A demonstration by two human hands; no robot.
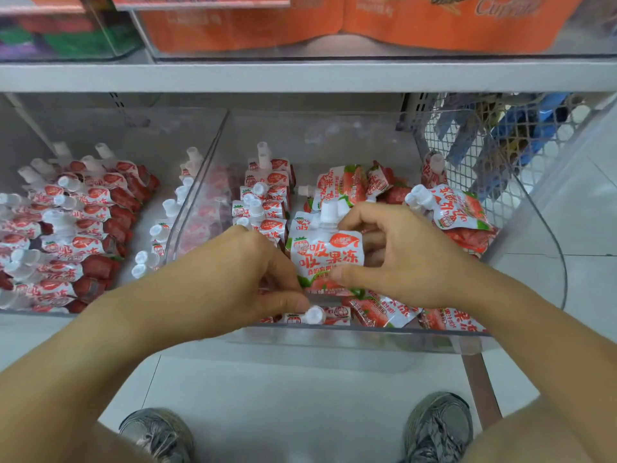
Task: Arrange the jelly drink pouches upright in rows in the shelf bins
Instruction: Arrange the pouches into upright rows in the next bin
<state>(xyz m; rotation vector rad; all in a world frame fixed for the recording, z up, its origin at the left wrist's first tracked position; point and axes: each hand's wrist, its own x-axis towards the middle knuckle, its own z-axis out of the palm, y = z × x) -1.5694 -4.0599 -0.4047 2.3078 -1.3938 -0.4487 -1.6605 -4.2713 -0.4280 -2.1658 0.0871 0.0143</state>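
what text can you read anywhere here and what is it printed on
"吸吸果冻": big red letters on the upright pouch held between both hands.
"Cur...": partial white script on the orange packs on the upper shelf; the rest is cut off.
Small print and logos on the pouches: too small or blurred to read.
Shelf-edge tag at top: blurred, unreadable.

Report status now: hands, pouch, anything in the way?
Both hands grip one upright pouch. Row stands left. Loose pouches crowd right.

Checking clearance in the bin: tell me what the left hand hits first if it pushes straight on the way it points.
Likely the upright pouch both hands hold; the left hand points right at it. Depth is hard to judge.
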